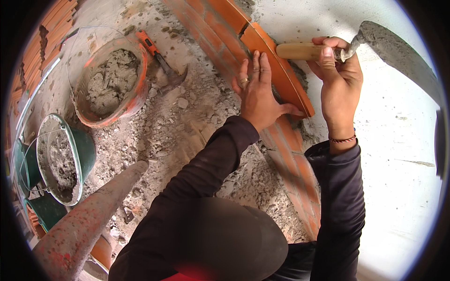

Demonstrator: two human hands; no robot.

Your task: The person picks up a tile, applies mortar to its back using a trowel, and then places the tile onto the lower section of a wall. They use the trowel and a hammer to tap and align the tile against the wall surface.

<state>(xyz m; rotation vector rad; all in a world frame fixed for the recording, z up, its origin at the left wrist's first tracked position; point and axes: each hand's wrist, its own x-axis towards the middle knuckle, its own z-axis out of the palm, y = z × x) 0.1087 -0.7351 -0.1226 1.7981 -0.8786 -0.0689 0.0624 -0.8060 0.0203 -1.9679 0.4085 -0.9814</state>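
Note:
My left hand [258,89] lies against an orange brick [274,61], its fingers stretched along the left side and the thumb spread near the brick's near end. Grey mortar shows along the brick's edges. A trowel is held in my right hand [340,79], its fingers closed round the front of the wooden handle [297,51]. The handle's butt is at the brick's right edge; whether they touch I cannot tell. The mortar-smeared trowel blade [398,54] points away to the right, over the white surface.
A brick wall [290,159] runs beneath, beside a white surface [393,196]. To the left are an orange bucket of mortar [110,119], a hammer [161,63], green buckets [86,150] and rubble [183,126]. A speckled pole [93,215] slants across the lower left.

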